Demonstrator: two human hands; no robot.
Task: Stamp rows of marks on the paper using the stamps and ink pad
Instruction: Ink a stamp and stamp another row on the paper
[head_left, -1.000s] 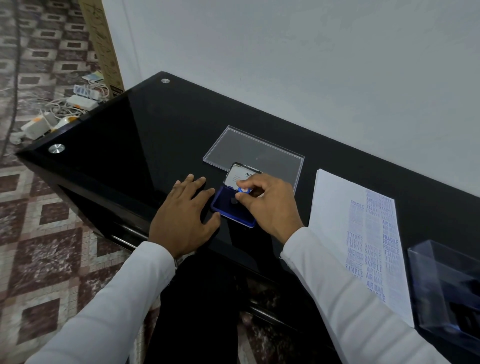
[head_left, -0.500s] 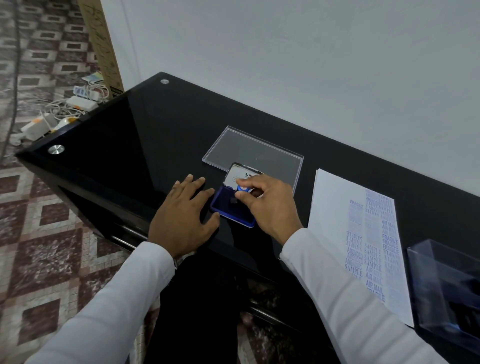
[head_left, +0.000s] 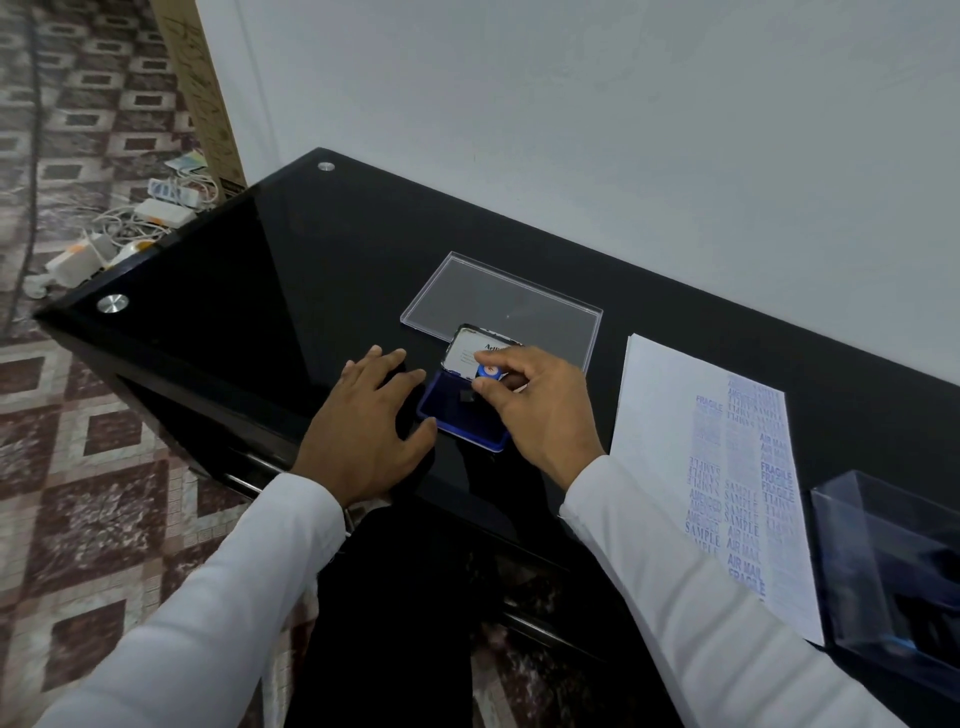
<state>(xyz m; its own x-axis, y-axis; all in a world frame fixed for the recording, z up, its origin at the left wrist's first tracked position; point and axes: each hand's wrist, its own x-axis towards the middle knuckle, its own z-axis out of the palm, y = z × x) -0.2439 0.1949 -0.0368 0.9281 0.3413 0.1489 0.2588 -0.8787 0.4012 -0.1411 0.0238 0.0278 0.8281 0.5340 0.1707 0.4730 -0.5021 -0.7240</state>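
Note:
A blue ink pad (head_left: 457, 420) lies open on the black glass table (head_left: 270, 270), its white-labelled lid (head_left: 470, 349) tilted up behind it. My right hand (head_left: 535, 410) pinches a small stamp with a blue round top (head_left: 489, 371) over the pad. My left hand (head_left: 366, 428) rests flat on the table with spread fingers, its thumb touching the pad's left edge. To the right lies a white paper (head_left: 670, 410) with rows of blue stamped words such as SAMPLE, FRAGILE and AIR MAIL.
A clear plastic lid (head_left: 519, 301) lies flat behind the ink pad. A clear box (head_left: 893, 566) with dark items inside stands at the right edge beside the paper. Cables and chargers (head_left: 130, 223) lie on the tiled floor at the left.
My right hand has lifted the stamp slightly off the pad. My left hand stays flat beside the pad.

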